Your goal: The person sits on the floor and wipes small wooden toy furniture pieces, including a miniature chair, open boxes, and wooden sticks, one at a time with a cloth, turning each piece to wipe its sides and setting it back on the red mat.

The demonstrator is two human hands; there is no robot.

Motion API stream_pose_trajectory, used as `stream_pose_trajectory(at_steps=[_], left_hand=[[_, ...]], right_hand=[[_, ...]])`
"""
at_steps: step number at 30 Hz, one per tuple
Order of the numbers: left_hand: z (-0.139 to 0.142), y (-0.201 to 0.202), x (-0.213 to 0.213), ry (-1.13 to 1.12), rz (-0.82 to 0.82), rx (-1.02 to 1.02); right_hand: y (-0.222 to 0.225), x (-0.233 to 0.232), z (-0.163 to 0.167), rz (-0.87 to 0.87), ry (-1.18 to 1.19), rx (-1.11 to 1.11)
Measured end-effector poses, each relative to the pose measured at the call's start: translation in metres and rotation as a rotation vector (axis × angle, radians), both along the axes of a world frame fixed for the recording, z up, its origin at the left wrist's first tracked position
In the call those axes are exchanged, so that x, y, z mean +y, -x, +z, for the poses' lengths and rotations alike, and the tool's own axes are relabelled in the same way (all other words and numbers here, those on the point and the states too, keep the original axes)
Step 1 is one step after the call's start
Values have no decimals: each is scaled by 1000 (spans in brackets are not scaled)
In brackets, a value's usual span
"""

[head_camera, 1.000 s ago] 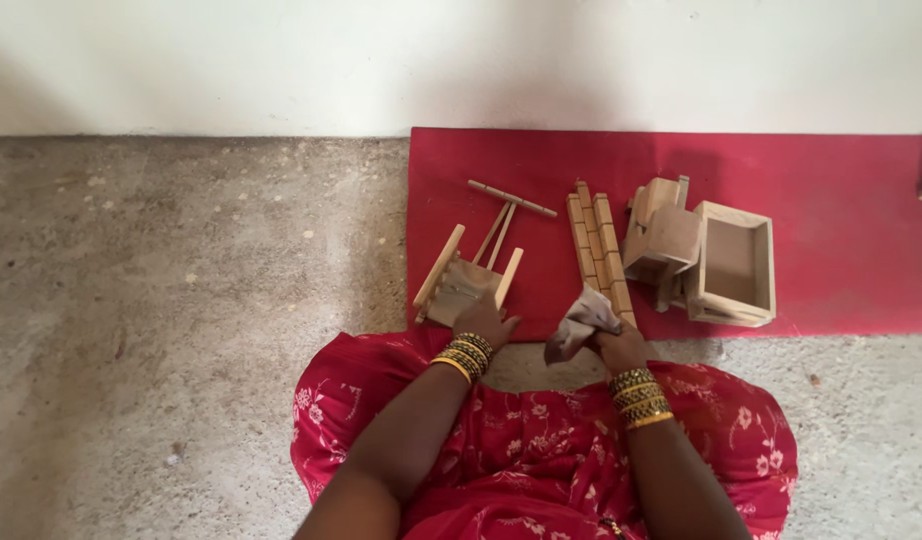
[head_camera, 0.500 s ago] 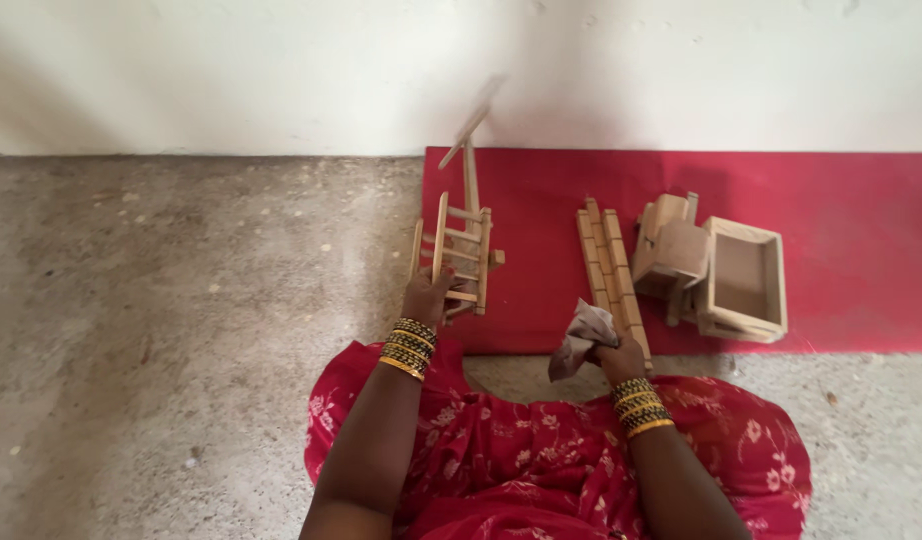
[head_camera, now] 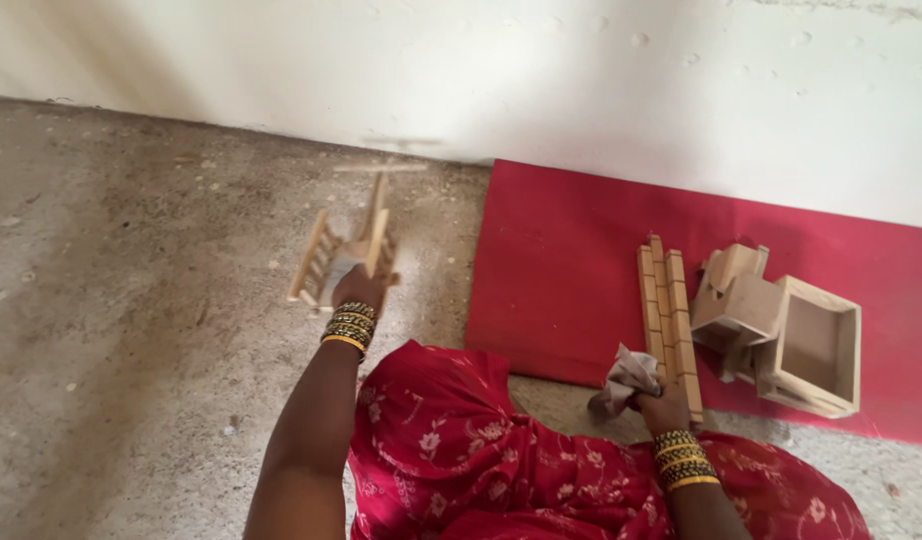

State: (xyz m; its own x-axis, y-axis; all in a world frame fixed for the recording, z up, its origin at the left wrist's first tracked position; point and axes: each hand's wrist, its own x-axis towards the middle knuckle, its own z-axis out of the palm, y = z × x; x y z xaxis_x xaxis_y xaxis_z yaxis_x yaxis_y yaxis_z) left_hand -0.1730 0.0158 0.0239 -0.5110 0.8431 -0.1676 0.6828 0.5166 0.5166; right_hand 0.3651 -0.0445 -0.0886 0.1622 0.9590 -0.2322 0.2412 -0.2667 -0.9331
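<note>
The person sits on a rough concrete floor (head_camera: 131,300) beside a white wall (head_camera: 581,70), a red patterned dress (head_camera: 481,460) spread over the lap. The left hand (head_camera: 359,290) is stretched out to the left over the bare floor and has its grip closed on a small wooden frame (head_camera: 346,255), a ladder-like piece with rungs between two side rails and a thin stick rising from its top. The frame looks lifted and tilted, and it is blurred, so its finer parts cannot be made out. Gold and dark bangles (head_camera: 349,328) circle that wrist.

The right hand (head_camera: 664,408) rests at the near edge of a red mat (head_camera: 571,270), its grip closed on a crumpled grey cloth (head_camera: 626,378). It lies just beside a bundle of long wooden slats (head_camera: 667,320) lying side by side on the mat. To the right of the slats sit a small wooden block piece (head_camera: 736,300) and an open square wooden box (head_camera: 816,345), touching each other.
</note>
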Motion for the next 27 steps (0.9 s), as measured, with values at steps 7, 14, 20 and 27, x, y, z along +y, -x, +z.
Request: stream_pose_trajectory(at_steps=[7,14,20,27], left_hand=[[-16,43,-9,52,109,110],[-24,64,-13,207,254,211],[-23,51,-10,-60,203,334],[-6,7,14,-241,-176,151]], right_hand=[[1,-6,-1,89,14,-188],[6,-10,8,-16,-47,-395],[-19,6,45,-238,-22,-435],[-21,31,50,-222,28,-580]])
